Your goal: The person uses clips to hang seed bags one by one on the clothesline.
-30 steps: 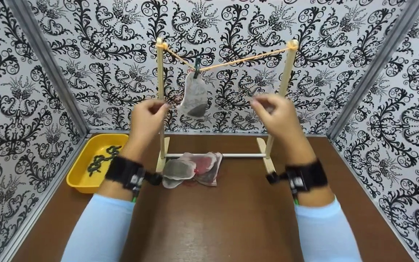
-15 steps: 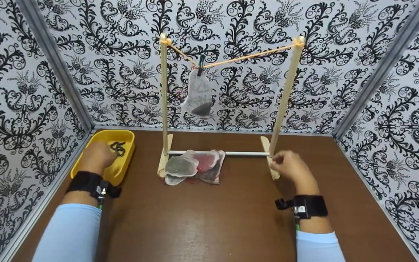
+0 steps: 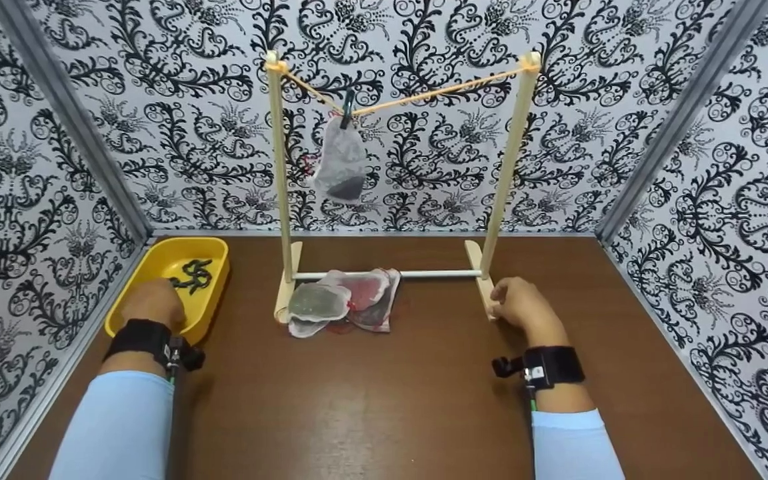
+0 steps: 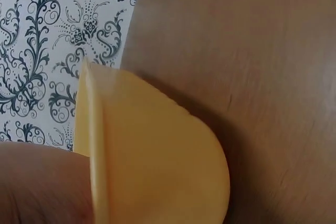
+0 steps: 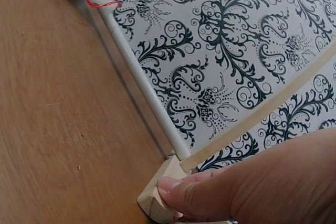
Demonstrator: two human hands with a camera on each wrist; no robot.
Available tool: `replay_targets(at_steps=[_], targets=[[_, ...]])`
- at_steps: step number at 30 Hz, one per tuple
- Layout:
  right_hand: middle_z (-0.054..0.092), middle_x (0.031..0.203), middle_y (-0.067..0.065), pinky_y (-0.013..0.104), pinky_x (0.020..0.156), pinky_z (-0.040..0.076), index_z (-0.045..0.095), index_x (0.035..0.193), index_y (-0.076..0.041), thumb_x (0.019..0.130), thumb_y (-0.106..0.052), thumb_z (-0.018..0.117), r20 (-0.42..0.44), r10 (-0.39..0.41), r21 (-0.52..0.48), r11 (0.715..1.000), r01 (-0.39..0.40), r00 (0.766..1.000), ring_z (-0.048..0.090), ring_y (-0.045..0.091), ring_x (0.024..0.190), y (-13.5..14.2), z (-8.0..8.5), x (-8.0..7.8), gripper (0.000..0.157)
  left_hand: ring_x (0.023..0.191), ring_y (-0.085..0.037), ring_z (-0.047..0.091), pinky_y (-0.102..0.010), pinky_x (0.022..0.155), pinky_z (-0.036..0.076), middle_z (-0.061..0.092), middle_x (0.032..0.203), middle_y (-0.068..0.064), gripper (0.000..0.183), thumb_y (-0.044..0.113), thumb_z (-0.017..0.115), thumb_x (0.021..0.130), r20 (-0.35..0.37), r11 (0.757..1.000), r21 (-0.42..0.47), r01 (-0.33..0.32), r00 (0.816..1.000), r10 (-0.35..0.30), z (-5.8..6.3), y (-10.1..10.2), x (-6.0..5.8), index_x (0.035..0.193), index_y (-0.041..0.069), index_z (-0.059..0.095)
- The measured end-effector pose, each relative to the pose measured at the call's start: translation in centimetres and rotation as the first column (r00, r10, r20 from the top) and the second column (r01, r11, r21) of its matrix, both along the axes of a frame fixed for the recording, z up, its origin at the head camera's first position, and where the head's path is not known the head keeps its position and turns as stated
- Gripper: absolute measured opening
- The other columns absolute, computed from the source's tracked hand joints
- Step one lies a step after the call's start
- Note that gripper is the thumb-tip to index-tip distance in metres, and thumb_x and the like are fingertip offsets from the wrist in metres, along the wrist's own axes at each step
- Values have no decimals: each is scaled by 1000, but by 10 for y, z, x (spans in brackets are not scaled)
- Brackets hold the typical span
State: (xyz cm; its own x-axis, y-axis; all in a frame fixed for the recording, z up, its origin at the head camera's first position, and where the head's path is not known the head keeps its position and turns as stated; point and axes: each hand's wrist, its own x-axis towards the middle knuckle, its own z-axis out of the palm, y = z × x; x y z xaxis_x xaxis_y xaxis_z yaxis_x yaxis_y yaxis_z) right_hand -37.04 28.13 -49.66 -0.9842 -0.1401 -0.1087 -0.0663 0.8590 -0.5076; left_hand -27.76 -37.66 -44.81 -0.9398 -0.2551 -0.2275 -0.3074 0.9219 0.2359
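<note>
My left hand (image 3: 154, 303) reaches over the near left part of the yellow tub (image 3: 219, 293), its fingers out of sight inside. Dark green clothespins (image 3: 197, 270) lie on the tub's floor beyond it. My right hand (image 3: 521, 303) holds the right foot (image 5: 163, 198) of the wooden stand, the thumb lying on the wood. From the orange string (image 3: 451, 90) between the posts hangs a sheer whitish pouch (image 3: 341, 160) with a grey lower corner, pinned by one dark green clothespin (image 3: 347, 110). Several sheer pouches (image 3: 337, 300), greyish and pink with red strings, lie overlapped by the stand's left foot.
A white crossbar (image 3: 441, 274) joins the stand's feet low over the brown table (image 3: 357, 400). Its left post (image 3: 279, 167) and right post (image 3: 509, 167) rise beside the hanging pouch. Patterned walls (image 3: 724, 200) close off the back and both sides.
Both hands have come down from beside the hanging pouch. The left hand has moved into the tub and shifted nearer its front; the right has moved down to the stand's right foot.
</note>
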Motion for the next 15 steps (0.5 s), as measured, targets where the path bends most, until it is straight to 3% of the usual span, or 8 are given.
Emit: replay_targets(at_steps=[5, 9, 15], targets=[[74, 107, 20, 48, 88, 63, 73, 115, 3, 95, -9, 88, 9, 5, -30, 1000, -5, 1000, 71, 34, 96, 1, -1, 1, 27, 88, -42, 63, -47, 75, 60, 64, 98, -30, 28, 6, 78, 87, -1, 1000, 11, -6, 1000, 6, -23, -14, -20, 101, -14, 64], [72, 103, 17, 36, 76, 60, 73, 115, 2, 95, -9, 88, 39, 1, -79, 997, 3, 999, 69, 27, 88, 1, -2, 0, 27, 92, -43, 62, -50, 80, 60, 63, 102, -30, 32, 3, 78, 87, 19, 999, 30, -34, 999, 34, -26, -14, -24, 108, -16, 63], [73, 107, 16, 44, 90, 61, 74, 116, -2, 96, -14, 88, 31, 46, -74, 996, -44, 998, 70, 30, 96, 9, -8, -7, 28, 88, -42, 63, -49, 72, 57, 68, 101, -29, 32, 9, 76, 86, -78, 998, 51, -31, 996, 35, -31, -12, -22, 109, -11, 67]])
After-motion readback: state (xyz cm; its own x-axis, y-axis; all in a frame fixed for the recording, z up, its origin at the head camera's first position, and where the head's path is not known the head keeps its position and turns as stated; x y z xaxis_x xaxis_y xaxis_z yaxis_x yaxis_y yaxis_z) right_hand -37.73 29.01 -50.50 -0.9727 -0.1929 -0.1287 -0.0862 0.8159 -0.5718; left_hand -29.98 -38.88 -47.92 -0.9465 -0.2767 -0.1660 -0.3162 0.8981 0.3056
